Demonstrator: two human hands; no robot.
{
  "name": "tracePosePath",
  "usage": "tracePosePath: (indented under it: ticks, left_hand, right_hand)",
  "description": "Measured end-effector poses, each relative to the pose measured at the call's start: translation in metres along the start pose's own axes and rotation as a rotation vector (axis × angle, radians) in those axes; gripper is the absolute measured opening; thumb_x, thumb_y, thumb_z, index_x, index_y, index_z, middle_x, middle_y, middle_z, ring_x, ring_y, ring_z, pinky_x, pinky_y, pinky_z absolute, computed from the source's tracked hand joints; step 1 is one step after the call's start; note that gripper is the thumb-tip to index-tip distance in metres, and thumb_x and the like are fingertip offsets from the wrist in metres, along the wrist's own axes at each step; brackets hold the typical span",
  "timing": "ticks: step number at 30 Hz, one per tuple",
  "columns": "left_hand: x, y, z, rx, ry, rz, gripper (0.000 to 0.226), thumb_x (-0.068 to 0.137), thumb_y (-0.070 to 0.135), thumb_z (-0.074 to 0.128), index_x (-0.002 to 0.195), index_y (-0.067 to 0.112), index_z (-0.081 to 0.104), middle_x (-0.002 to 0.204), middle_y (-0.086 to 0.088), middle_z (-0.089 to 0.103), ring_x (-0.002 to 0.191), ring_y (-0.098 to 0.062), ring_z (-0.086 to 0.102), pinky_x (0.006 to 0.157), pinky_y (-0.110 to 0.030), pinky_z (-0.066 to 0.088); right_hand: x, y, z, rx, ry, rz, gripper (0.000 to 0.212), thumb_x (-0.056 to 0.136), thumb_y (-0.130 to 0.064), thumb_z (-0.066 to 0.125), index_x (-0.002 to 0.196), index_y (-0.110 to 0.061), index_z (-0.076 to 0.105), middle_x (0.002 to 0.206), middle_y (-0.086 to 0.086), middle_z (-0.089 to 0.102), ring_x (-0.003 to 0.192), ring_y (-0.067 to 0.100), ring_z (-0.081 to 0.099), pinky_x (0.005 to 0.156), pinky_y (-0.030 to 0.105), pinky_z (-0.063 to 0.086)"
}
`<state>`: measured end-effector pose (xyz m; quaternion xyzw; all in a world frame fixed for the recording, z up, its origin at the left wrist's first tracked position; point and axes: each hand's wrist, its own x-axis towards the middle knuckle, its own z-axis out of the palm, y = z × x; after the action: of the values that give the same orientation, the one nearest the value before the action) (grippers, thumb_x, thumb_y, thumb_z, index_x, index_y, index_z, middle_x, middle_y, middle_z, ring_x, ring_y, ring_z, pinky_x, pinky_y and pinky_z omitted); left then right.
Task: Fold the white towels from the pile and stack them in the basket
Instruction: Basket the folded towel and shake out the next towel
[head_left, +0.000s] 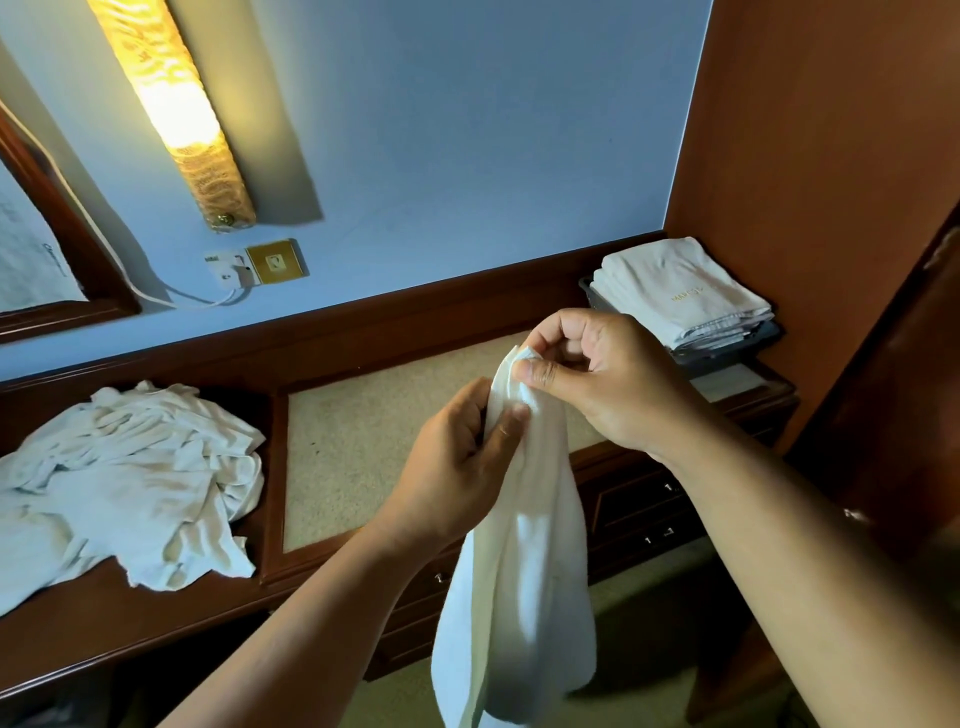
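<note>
At centre frame the left hand (457, 467) and right hand (597, 379) both pinch the top edge of a hanging white towel (519, 571), apparently hunting its corners, so next they should spread it flat for folding, with the pile (130, 478) at left and the basket (727, 348) at upper right.

A: What is counted here?
B: Two hands are counted, the left hand (457, 467) and the right hand (597, 379); one hanging towel (519, 597), one crumpled pile (130, 478), one basket (727, 353), one folded stack (680, 291).
A: And towels per heap?
B: That cannot be told.
</note>
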<state>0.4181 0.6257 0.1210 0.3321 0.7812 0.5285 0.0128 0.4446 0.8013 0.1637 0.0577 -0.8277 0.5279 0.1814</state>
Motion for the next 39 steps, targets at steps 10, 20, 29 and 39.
tracePosePath:
  ticks: [10,20,29,39]
  left_hand:
    - [0.002,0.0,-0.015,-0.163,0.013,-0.232,0.036,0.101,0.039,0.055,0.094,0.007,0.07,0.084,-0.021,0.071,0.076,-0.038,0.07,0.063,-0.05,0.057]
    - [0.004,0.022,-0.023,-0.265,0.174,-0.263,0.023,0.103,0.021,0.055,0.09,0.007,0.068,0.074,-0.008,0.074,0.066,-0.018,0.075,0.065,-0.036,0.062]
    - [0.002,-0.006,-0.054,-0.236,-0.03,-0.214,0.045,0.094,0.051,0.044,0.129,0.029,0.06,0.121,0.01,0.068,0.115,-0.006,0.062,0.109,-0.041,0.044]
    - [-0.006,-0.002,-0.027,-0.456,0.026,-0.107,0.03,0.099,0.026,0.063,0.109,-0.002,0.063,0.105,-0.023,0.07,0.095,-0.036,0.068,0.088,-0.049,0.055]
  right_hand:
    - [-0.001,0.016,0.019,0.0,0.059,0.019,0.015,0.084,-0.022,0.078,0.097,-0.024,0.07,0.093,-0.007,0.072,0.092,0.007,0.068,0.084,0.028,0.056]
    - [-0.048,0.029,0.072,-0.264,0.032,0.06,0.025,0.088,-0.036,0.072,0.104,-0.024,0.057,0.087,-0.011,0.064,0.075,0.004,0.061,0.058,0.016,0.047]
    - [-0.035,0.005,0.04,0.033,0.182,-0.123,0.024,0.086,-0.009,0.054,0.077,-0.031,0.059,0.067,-0.012,0.058,0.062,0.003,0.053,0.056,0.021,0.042]
    - [-0.022,0.006,0.034,0.024,0.14,-0.147,0.013,0.085,-0.011,0.055,0.085,-0.02,0.065,0.078,0.003,0.065,0.075,0.025,0.062,0.063,0.039,0.048]
